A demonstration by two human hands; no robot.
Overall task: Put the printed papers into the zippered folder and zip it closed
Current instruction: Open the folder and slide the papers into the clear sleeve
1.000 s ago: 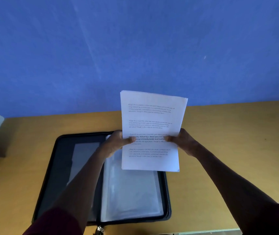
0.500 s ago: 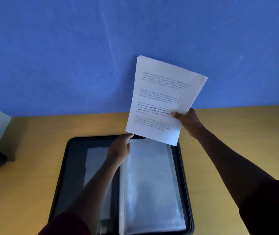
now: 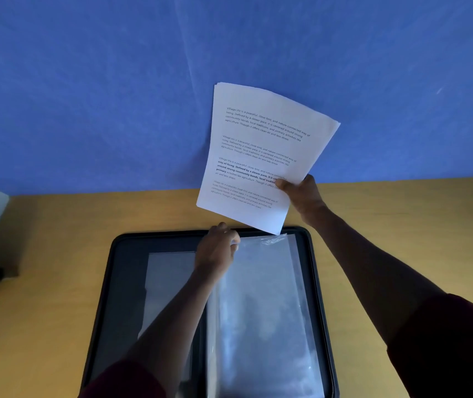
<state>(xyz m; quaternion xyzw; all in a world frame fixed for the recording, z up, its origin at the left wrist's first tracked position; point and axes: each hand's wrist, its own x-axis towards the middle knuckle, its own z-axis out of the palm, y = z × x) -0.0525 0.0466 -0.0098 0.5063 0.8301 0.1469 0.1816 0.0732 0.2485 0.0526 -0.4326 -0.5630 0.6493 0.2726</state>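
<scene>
Printed papers [image 3: 261, 156], a light, floppy stack, hang just above the far edge of the open zippered folder [image 3: 120, 282], pinched at their right edge by the right hand [image 3: 304, 196]. The left hand [image 3: 215, 251] pinches a slippery clear sleeve [image 3: 261, 311] at the folder's far edge; supporting the stack's lower corner would likely stop sagging.

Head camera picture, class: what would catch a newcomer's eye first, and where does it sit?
The white stack of printed papers stands out first, held up against the blue wall by the right hand gripping its lower right edge. Below it, the black zippered folder lies open on the yellow table. The left hand holds the top corner of a clear plastic sleeve inside.
</scene>
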